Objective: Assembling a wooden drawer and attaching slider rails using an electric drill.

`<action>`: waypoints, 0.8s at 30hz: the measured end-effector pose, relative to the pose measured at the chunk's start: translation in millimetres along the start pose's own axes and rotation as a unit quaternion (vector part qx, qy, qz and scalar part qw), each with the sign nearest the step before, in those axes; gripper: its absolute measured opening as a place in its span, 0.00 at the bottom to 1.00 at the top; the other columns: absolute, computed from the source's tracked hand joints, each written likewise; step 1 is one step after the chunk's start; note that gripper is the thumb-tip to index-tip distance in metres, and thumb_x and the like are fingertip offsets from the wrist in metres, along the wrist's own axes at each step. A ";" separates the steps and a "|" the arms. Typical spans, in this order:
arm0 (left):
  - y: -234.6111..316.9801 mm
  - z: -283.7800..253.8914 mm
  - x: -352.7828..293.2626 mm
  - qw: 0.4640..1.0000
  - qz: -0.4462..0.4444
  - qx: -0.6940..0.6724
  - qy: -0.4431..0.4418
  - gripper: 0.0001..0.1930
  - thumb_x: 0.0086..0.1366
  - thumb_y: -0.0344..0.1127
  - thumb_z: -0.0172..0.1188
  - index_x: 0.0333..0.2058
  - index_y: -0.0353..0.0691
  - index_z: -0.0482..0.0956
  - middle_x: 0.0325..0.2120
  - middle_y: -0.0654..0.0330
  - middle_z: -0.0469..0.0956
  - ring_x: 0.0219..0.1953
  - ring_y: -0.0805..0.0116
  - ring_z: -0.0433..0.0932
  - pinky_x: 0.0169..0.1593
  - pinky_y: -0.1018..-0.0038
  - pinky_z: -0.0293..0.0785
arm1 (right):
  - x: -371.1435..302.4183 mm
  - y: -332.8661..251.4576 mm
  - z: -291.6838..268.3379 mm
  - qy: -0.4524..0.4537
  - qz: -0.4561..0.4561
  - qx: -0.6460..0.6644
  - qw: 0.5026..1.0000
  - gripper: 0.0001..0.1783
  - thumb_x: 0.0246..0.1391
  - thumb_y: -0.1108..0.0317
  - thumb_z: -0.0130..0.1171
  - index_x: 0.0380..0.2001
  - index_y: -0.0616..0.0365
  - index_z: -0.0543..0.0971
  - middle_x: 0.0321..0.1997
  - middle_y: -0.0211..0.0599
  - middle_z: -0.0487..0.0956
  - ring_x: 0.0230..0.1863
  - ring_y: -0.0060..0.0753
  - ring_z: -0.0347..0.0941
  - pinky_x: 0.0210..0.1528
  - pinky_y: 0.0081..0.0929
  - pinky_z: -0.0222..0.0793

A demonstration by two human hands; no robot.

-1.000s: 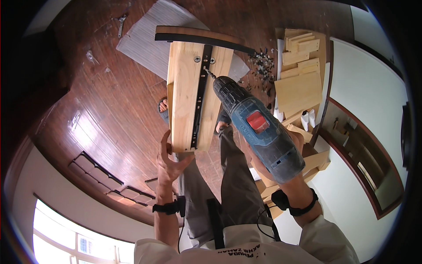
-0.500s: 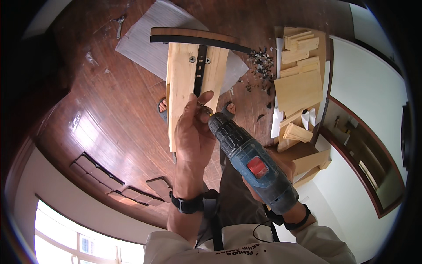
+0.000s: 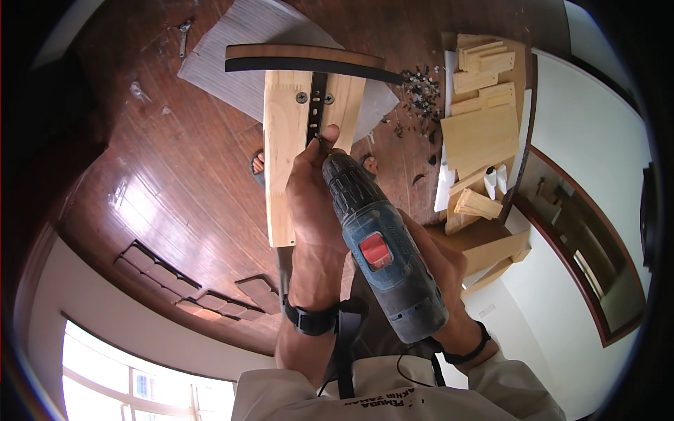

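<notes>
A cordless drill [image 3: 397,281], blue and black with a red patch, is gripped by my right hand [image 3: 439,263] and points forward. Its chuck ends at the closed thumb and fingers of my left hand [image 3: 312,203], which pinch around the bit tip; whatever small piece they hold there is hidden. Just ahead of the fingertips lies a slotted black metal strip [image 3: 316,112] along a pale wooden board [image 3: 281,161]. Large screw heads [image 3: 301,97] sit on both sides of the strip. Across the board's far end runs a curved brown and black piece [image 3: 302,59].
A white foam sheet [image 3: 217,63] lies on the wooden floor beyond the board. Scattered small hardware [image 3: 421,95] is to the right, beside stacked wood pieces [image 3: 481,137]. A wrench [image 3: 184,38] rests far left, and dark-framed panels [image 3: 158,270] lie near left.
The drill has shifted left and forward, bringing its chuck nearer the strip. My left fingertips have moved slightly forward along the strip, and my right hand shows more beside the drill.
</notes>
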State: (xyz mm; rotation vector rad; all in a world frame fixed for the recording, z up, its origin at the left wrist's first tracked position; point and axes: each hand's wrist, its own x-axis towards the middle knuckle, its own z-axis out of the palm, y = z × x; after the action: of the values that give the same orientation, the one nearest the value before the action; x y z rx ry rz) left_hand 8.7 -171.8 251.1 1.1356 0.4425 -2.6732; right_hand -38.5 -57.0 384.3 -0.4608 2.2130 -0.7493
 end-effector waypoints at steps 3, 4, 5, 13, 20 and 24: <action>4.6 1.0 1.1 1.000 -0.015 -0.020 -0.019 0.17 0.74 0.42 0.41 0.47 0.39 0.75 0.28 0.61 0.79 0.26 0.65 0.81 0.33 0.67 0.83 | 4.8 -1.9 1.2 -0.001 0.007 -0.012 1.000 0.37 0.45 0.67 0.65 0.61 0.59 0.69 0.29 0.48 0.79 0.28 0.47 0.80 0.30 0.34 0.74; 4.7 4.0 0.0 1.000 -0.015 -0.020 -0.017 0.17 0.74 0.42 0.41 0.47 0.39 0.75 0.28 0.61 0.79 0.26 0.65 0.81 0.33 0.67 0.83 | 6.4 -2.4 1.3 -0.003 0.008 -0.011 1.000 0.37 0.45 0.67 0.65 0.61 0.59 0.69 0.29 0.48 0.79 0.28 0.47 0.80 0.30 0.34 0.74; 4.2 12.6 -1.2 0.999 0.000 -0.019 0.026 0.17 0.74 0.42 0.41 0.48 0.39 0.74 0.30 0.61 0.78 0.25 0.65 0.81 0.33 0.67 0.83 | 8.1 -2.5 1.2 -0.006 0.008 -0.012 1.000 0.37 0.45 0.67 0.65 0.61 0.59 0.69 0.29 0.49 0.79 0.28 0.48 0.80 0.29 0.34 0.73; 4.3 10.4 -0.2 0.996 0.011 0.007 0.089 0.17 0.74 0.43 0.42 0.49 0.39 0.73 0.33 0.59 0.78 0.25 0.63 0.80 0.32 0.68 0.83 | 13.0 -2.8 0.7 -0.010 0.008 -0.013 1.000 0.37 0.46 0.67 0.64 0.62 0.59 0.68 0.29 0.49 0.79 0.28 0.48 0.80 0.29 0.34 0.74; 2.9 18.7 -3.6 0.995 0.023 0.035 0.092 0.17 0.74 0.44 0.43 0.48 0.39 0.74 0.28 0.58 0.77 0.25 0.62 0.80 0.30 0.69 0.82 | 13.8 0.3 1.2 -0.013 0.005 -0.012 1.000 0.37 0.46 0.67 0.64 0.62 0.59 0.68 0.30 0.49 0.79 0.28 0.47 0.80 0.29 0.34 0.74; 4.0 12.4 -3.1 0.996 0.021 0.062 0.064 0.17 0.74 0.44 0.43 0.47 0.39 0.74 0.24 0.59 0.76 0.23 0.65 0.80 0.30 0.70 0.82 | 13.5 -0.5 -0.8 -0.018 0.007 -0.027 0.999 0.37 0.45 0.67 0.65 0.62 0.60 0.69 0.29 0.48 0.79 0.28 0.47 0.80 0.29 0.33 0.73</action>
State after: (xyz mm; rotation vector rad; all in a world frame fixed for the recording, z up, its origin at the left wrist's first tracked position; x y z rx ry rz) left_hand 3.8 -179.6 260.7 1.3411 0.2727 -2.6330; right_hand -48.0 -64.2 377.9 -0.4805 2.2058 -0.6696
